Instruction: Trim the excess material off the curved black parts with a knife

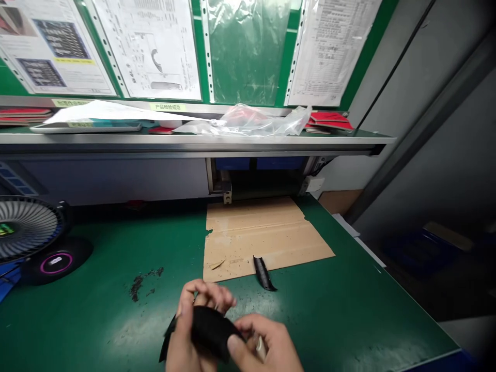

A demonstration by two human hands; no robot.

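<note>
Both hands, left hand [189,330] and right hand [267,346], clamp one curved black plastic part [211,330] above the green table [96,315]. A second narrow black plastic strip [264,273] lies beyond that part, on the edge of the flat brown cardboard sheet [263,232].

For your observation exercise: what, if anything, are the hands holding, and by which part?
Both hands hold a curved black piece. The left hand grips its left end; the right hand pinches its right edge with thumb on top.

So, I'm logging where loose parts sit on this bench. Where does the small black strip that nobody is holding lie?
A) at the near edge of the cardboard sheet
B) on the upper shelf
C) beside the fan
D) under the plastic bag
A: the black strip lies across the near edge of the cardboard sheet, its tip on the green mat.
</note>
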